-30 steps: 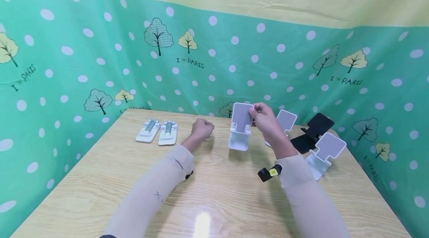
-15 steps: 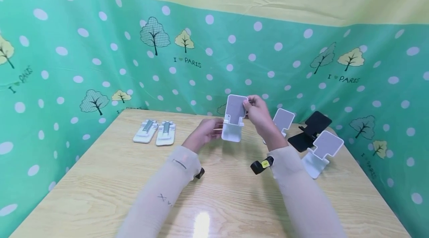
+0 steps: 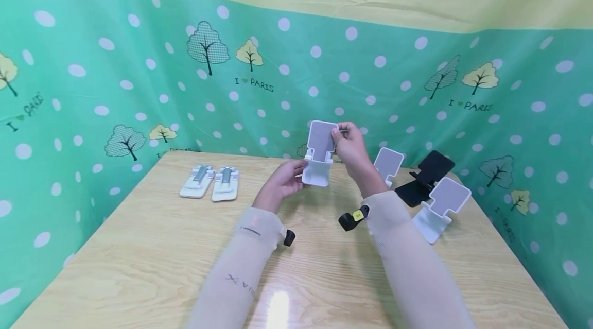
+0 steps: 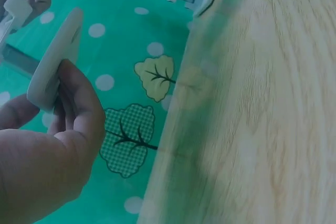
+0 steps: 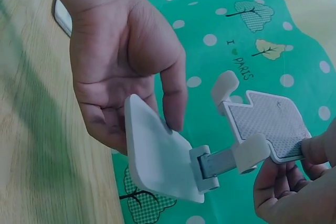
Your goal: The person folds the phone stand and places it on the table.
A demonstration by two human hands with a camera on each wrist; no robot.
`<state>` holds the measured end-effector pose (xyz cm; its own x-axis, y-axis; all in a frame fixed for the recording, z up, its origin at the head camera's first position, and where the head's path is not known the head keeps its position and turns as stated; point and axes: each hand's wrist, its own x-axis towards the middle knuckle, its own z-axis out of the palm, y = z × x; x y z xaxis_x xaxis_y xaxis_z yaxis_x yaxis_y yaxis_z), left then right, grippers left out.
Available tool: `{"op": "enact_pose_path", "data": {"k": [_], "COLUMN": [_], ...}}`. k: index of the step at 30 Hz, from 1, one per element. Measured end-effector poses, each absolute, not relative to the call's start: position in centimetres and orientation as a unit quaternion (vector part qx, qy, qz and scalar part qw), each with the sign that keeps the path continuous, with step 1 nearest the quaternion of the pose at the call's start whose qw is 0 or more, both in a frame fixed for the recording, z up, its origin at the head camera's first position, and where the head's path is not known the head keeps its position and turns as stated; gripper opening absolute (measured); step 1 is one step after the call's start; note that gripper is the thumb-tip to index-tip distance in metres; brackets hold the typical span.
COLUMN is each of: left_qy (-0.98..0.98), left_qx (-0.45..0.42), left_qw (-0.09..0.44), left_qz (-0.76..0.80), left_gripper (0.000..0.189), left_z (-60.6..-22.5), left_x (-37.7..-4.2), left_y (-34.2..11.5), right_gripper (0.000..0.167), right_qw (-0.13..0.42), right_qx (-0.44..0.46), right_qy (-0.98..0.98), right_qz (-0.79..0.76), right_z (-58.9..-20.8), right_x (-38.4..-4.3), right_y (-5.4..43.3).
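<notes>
A white phone stand (image 3: 320, 139) with a grey padded plate is held up above the far part of the table, unfolded. My right hand (image 3: 350, 150) pinches the plate's upper right edge between thumb and fingers. At the other end, my left hand (image 3: 285, 179) holds the white base; in the left wrist view the thumb and fingers sit on either side of that base (image 4: 55, 61). The right wrist view shows the stand's hinged arm (image 5: 219, 162) extended between base and padded plate (image 5: 268, 124), with two white lips on the plate's lower edge.
Two folded white stands (image 3: 226, 185) lie side by side at the back left of the wooden table (image 3: 162, 246). On the right stand two unfolded white stands (image 3: 449, 197) and an unfolded black one (image 3: 434, 168). A green dotted curtain (image 3: 278, 87) hangs behind.
My left hand has come from beside the stand to take its base. My right hand has raised the stand and shifted it slightly left; the head view has turned a little.
</notes>
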<state>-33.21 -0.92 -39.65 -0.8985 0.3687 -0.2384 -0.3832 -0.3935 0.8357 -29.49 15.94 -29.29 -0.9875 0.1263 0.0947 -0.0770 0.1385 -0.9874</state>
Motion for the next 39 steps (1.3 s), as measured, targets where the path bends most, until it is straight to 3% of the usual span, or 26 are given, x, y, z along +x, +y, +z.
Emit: {"op": "enact_pose_path", "data": {"k": [5, 14, 21, 27, 39], "left_qy": [0.475, 0.467, 0.467, 0.469, 0.447], "left_qx": [0.012, 0.012, 0.008, 0.014, 0.005], "left_qw": [0.23, 0.22, 0.229, 0.232, 0.24], "left_qz": [0.849, 0.856, 0.854, 0.852, 0.862], "left_gripper": [0.051, 0.052, 0.055, 0.053, 0.053], "left_z": [-39.9, -40.5, -40.8, -40.7, -40.7], "left_x": [-32.8, -32.6, -32.7, -32.7, -32.6], "left_y": [-1.3, -1.4, -1.6, -1.9, -2.1], "right_gripper": [0.026, 0.028, 0.042, 0.058, 0.056], "right_qw": [0.086, 0.098, 0.127, 0.112, 0.102], "right_qx": [-0.026, -0.019, 0.041, 0.116, 0.159], "right_qy": [-0.744, -0.766, -0.842, -0.905, -0.937], "right_qz": [0.663, 0.635, 0.522, 0.395, 0.295], "right_z": [-29.6, -29.8, -28.9, -27.6, -26.8], "right_x": [-30.2, -30.8, -31.0, -31.2, -32.0], "right_y": [16.0, 16.8, 17.4, 16.9, 15.5]}}
